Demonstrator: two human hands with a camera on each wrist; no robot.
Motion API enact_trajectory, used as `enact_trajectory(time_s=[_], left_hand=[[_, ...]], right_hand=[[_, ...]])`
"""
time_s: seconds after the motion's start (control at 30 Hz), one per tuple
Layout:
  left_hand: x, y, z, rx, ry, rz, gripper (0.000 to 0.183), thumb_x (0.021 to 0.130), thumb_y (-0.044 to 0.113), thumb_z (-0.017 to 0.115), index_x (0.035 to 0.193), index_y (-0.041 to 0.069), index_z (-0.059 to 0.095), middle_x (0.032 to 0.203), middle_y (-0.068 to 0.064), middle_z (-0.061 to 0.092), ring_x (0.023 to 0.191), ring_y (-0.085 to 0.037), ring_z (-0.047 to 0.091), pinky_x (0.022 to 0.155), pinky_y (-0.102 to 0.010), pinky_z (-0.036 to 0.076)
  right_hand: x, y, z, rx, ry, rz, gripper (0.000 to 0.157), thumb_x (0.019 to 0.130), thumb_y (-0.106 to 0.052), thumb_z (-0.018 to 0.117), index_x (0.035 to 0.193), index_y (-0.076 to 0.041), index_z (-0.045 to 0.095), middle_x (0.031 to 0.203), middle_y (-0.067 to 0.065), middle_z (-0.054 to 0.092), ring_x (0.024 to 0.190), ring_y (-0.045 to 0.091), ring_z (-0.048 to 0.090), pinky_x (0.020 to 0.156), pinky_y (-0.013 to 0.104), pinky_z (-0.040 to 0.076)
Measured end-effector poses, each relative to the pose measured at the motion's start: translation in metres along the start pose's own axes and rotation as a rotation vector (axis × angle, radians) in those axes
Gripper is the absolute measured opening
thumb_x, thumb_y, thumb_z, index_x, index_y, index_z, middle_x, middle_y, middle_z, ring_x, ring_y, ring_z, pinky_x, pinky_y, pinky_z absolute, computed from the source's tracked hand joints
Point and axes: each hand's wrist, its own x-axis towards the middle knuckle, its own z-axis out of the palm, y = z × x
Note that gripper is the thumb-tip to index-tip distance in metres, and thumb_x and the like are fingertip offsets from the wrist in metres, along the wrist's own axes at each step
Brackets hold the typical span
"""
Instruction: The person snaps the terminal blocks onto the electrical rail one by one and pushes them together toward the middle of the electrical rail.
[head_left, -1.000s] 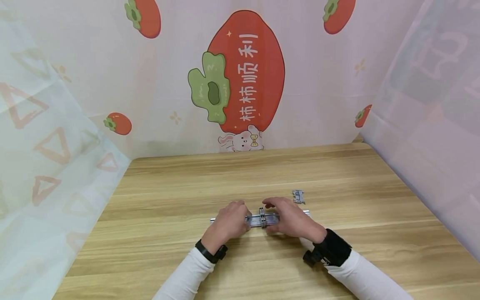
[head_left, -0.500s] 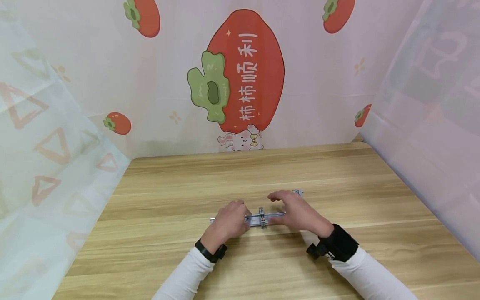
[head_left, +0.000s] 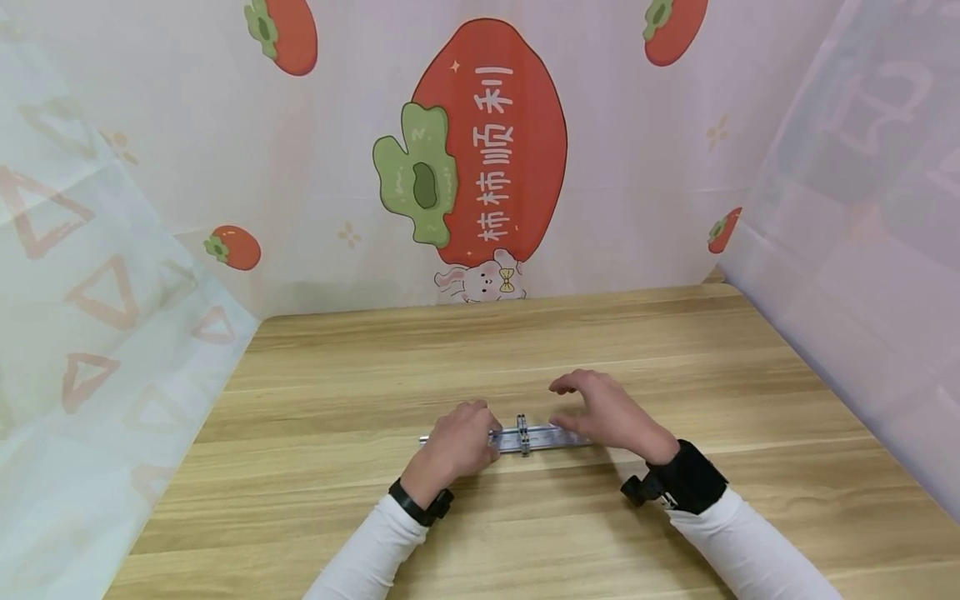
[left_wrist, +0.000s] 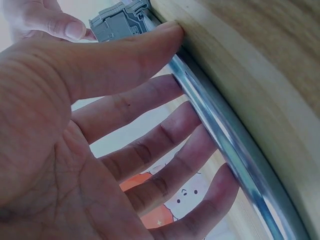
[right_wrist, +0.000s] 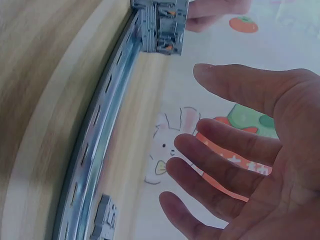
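A slotted metal DIN rail (head_left: 551,437) lies crosswise on the table. My left hand (head_left: 459,443) holds its left part, thumb along the near edge and fingers along the far edge, as the left wrist view shows. Grey terminal blocks (head_left: 523,435) stand upright on the rail, just right of that hand. Over the rail's right part is my right hand (head_left: 611,412), fingers spread and relaxed with nothing in them. A loose grey terminal block (right_wrist: 105,220) lies beyond the rail in the right wrist view; in the head view the right hand hides it.
The wood-grain table (head_left: 360,358) meets a printed cloth backdrop (head_left: 322,150) at the rear. Pale cloth also hangs along the left and right sides. A black band with a small camera (head_left: 682,479) is strapped to the right wrist.
My right hand has lifted off beside the mounted terminal blocks and moved right and toward the back, covering the loose block in the head view. The left hand and rail have stayed put.
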Motion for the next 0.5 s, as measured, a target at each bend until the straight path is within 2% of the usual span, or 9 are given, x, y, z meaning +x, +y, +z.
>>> enact_trajectory(time_s=[0.1,0.5], left_hand=[[0.0003,0.0,0.0003,-0.002,0.002,-0.005,0.019,0.074,0.023,0.073,0.092,0.015,0.071,0.085,0.004,0.05,0.079,-0.015,0.048,0.054,-0.031,0.038],[0.0007,-0.0002,0.0007,-0.002,0.006,0.0,0.014,0.073,0.022,0.073,0.085,0.016,0.071,0.081,0.005,0.048,0.074,-0.014,0.045,0.053,-0.03,0.037]], right_hand=[[0.0003,0.0019,-0.0022,-0.005,0.003,0.004,0.042,0.076,-0.032,0.072,0.112,-0.012,0.062,0.106,0.005,0.062,0.099,0.024,0.057,0.081,0.036,0.042],[0.0001,0.0097,-0.0097,-0.016,0.018,0.029,0.042,0.077,-0.031,0.072,0.112,-0.01,0.062,0.107,0.007,0.062,0.098,0.025,0.058,0.079,0.036,0.044]])
